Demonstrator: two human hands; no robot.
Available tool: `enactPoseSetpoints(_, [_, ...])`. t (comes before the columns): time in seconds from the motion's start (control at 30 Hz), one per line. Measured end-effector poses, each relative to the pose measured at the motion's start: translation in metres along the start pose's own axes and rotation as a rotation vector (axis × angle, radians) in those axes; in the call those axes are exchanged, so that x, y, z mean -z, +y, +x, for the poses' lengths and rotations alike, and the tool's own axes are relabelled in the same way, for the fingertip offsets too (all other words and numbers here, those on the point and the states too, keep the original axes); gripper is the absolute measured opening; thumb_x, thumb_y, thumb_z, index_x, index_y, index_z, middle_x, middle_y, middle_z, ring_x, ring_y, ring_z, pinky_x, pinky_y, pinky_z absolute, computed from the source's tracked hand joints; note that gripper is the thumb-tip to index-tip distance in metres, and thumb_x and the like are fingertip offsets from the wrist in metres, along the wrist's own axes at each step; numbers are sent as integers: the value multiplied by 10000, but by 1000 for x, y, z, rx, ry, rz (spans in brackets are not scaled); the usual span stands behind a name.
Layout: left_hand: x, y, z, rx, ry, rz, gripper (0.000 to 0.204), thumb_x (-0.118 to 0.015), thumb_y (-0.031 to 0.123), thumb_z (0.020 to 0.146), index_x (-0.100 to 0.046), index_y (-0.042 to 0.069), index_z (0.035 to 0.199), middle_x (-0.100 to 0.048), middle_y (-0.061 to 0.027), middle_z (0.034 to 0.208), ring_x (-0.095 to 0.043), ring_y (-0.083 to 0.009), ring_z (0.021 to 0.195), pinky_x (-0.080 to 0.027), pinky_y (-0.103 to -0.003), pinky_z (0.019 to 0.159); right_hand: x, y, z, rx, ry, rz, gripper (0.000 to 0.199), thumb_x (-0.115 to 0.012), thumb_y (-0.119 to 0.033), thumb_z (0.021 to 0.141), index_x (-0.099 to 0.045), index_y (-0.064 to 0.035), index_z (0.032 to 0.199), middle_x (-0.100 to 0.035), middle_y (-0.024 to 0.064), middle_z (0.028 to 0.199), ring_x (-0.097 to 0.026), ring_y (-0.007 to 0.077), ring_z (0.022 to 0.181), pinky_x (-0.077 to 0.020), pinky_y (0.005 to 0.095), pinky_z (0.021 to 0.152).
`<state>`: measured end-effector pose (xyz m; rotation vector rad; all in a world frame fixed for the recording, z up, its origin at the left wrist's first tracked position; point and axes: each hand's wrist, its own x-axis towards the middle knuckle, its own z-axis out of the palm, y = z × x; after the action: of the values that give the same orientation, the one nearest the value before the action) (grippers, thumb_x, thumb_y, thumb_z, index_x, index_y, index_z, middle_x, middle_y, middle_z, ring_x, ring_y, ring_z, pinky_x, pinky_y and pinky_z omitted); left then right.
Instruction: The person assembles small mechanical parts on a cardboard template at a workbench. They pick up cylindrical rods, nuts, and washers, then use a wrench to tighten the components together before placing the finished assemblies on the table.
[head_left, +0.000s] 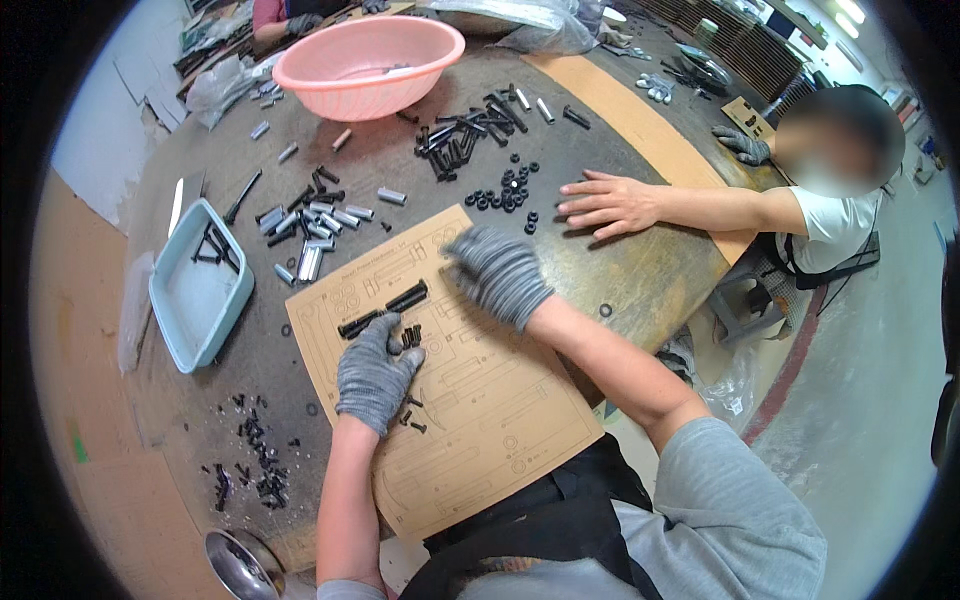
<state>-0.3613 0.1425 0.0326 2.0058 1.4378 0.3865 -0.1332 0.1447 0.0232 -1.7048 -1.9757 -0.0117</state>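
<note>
A brown cardboard sheet (pixel 470 420) with printed outlines of hardware lies tilted in front of me. My left hand (pixel 373 380), in a grey knit glove, rests on its left half, thumb and fingers apart. Beside the fingertips lie small black screws (pixel 411 337). Just beyond them are long black bolts (pixel 383 308), laid side by side. A few more small screws (pixel 412 415) lie below the thumb. Over the sheet's upper right edge is my right hand (pixel 502 278), also gloved; its fingers are curled and blurred, so whatever they hold is hidden.
Metal sleeves (pixel 315 225), black bolts (pixel 465 135) and black nuts (pixel 505 190) lie beyond the sheet. A pink basin (pixel 370 95) stands behind, a blue tray (pixel 180 335) left, a steel bowl (pixel 222 560) near left. A co-worker's bare hand (pixel 610 203) rests at right.
</note>
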Motion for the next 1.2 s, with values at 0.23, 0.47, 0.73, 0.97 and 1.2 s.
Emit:
enactPoseSetpoints(0.23, [-3, -9, 2, -126, 199, -77, 296, -677, 117, 806, -637, 25, 1085, -651, -87, 842, -616, -185, 752, -507, -304, 744, -26, 83, 44, -6, 61, -333, 330, -547, -423, 832, -663, -217, 1063, -559, 91, 1272, -444, 352, 1232, -226, 619, 1036])
enactPoseSetpoints(0.47, [2, -27, -13, -168, 356, -176, 230, -629, 80, 842, -650, 14, 1062, -681, -108, 937, -646, -186, 857, -503, -308, 813, -19, 144, 57, -174, 99, -414, 283, -538, -386, 845, -684, -194, 993, -644, 41, 1074, -524, 250, 1118, -282, 603, 996])
enactPoseSetpoints(0.73, [16, -106, -65, 2, 608, -247, 184, -636, 111, 874, -642, -18, 1006, -672, -84, 931, -603, -158, 846, -495, -303, 801, 44, 262, 27, -305, 110, -447, 256, -572, -307, 779, -623, -60, 825, -626, 186, 885, -597, 365, 860, -472, 466, 779])
enactPoseSetpoints(0.97, [6, -105, -78, 43, 667, -344, 141, -634, 89, 885, -634, -14, 981, -658, -58, 913, -584, -143, 832, -485, -294, 801, 92, 353, -11, -458, 169, -485, 240, -549, -277, 813, -650, -62, 847, -646, 191, 895, -616, 366, 873, -486, 466, 787])
enactPoseSetpoints(1.2, [8, -101, -72, 21, 676, -215, 93, -617, 60, 876, -639, 7, 950, -643, -31, 870, -572, -130, 805, -479, -279, 765, 115, 382, -3, -531, 340, -797, 286, -544, -309, 827, -681, -136, 1009, -666, 123, 986, -631, 334, 904, -472, 464, 832])
